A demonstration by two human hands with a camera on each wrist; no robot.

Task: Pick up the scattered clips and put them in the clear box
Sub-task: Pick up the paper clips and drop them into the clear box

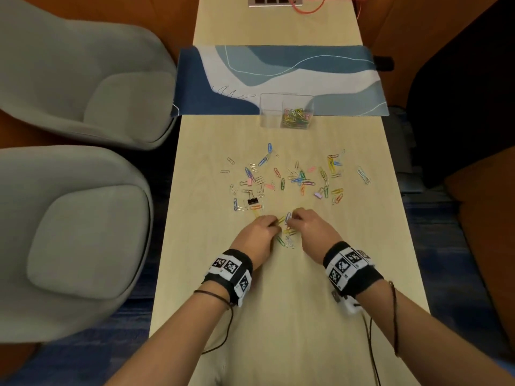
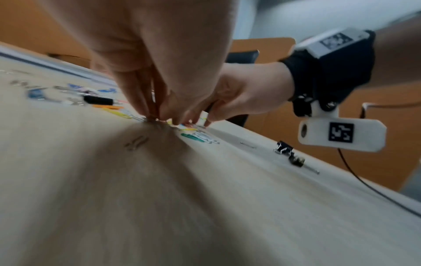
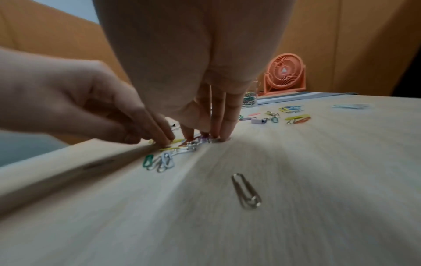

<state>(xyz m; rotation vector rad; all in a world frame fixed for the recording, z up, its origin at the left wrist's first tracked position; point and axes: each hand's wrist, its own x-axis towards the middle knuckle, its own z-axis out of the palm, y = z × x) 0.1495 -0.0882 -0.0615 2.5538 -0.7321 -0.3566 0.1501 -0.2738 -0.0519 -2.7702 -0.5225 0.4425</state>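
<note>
Many coloured paper clips (image 1: 301, 179) lie scattered across the middle of the light wooden table (image 1: 278, 316). The clear box (image 1: 267, 107) stands at the far side, on the mat's edge, with a heap of clips (image 1: 296, 117) in its right compartment. Both hands meet at a small cluster of clips (image 3: 182, 147) near me. My left hand (image 1: 274, 222) has its fingers curled and pinches a yellow clip (image 1: 281, 219) against the table. My right hand (image 1: 292, 218) points its fingers down and pinches a blue-purple clip (image 1: 288, 217). Green and white clips (image 1: 285, 241) lie just behind the hands.
A black binder clip (image 1: 252, 201) and a lilac one (image 1: 319, 195) lie among the clips. A blue patterned mat (image 1: 278, 73) crosses the table behind the box. Two grey chairs (image 1: 83, 79) stand to the left. An orange fan (image 3: 286, 75) stands far back. A lone silver clip (image 3: 246, 190) lies near my right wrist.
</note>
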